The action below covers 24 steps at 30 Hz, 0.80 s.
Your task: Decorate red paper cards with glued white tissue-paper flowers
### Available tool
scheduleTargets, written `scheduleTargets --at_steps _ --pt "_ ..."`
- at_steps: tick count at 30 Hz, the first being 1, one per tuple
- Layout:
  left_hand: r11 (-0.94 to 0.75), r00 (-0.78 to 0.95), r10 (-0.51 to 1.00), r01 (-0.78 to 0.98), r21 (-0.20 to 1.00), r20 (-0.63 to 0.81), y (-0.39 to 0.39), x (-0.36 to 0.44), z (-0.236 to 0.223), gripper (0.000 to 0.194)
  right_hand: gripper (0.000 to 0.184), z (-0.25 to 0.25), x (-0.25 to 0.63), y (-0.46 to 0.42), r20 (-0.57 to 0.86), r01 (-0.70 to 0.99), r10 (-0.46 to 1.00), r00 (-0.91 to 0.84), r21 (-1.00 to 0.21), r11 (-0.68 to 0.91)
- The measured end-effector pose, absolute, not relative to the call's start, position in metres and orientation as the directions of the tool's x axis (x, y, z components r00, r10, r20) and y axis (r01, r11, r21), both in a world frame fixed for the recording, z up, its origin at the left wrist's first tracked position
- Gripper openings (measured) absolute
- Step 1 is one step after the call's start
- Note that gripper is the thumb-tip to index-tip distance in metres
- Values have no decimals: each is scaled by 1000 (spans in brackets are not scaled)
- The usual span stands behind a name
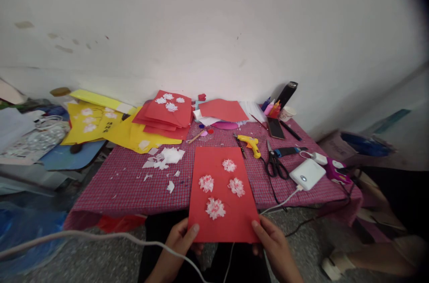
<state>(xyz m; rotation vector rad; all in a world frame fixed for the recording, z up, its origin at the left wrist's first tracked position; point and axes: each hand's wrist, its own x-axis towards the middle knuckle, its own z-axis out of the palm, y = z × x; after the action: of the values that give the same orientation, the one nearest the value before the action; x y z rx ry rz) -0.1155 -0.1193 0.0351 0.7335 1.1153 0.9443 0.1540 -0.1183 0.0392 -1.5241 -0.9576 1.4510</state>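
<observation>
I hold a red paper sheet [221, 225] by its near corners, its far end lying on the low table with a red checked cloth [127, 180]. Several white-and-pink paper flowers [215, 208] are stuck on it. My left hand [182, 238] pinches the lower left corner, thumb on top. My right hand [270, 240] pinches the lower right corner the same way.
On the table lie a yellow glue gun [250, 143], black scissors [275, 163], a white power bank [307, 173] with cable, white paper scraps [166, 158], stacks of red sheets [166, 113] and yellow sheets [97, 122], paint bottles [272, 108], a paper cup [287, 113]. A white cable [100, 237] crosses my lap.
</observation>
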Motion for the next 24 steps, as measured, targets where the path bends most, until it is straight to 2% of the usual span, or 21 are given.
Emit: scheduleTargets --at_steps 10,17,24 --pt "442 116 897 -232 867 -426 -120 -115 29 57 66 39 151 -116 -420 -1 904 74 -907 -421" --pt "412 135 910 -211 886 -391 -119 -115 30 54 57 38 152 -117 -386 23 922 42 -922 -387" --pt "410 120 912 -207 888 -393 -120 -115 28 55 58 34 153 -118 -391 20 918 64 -919 -393"
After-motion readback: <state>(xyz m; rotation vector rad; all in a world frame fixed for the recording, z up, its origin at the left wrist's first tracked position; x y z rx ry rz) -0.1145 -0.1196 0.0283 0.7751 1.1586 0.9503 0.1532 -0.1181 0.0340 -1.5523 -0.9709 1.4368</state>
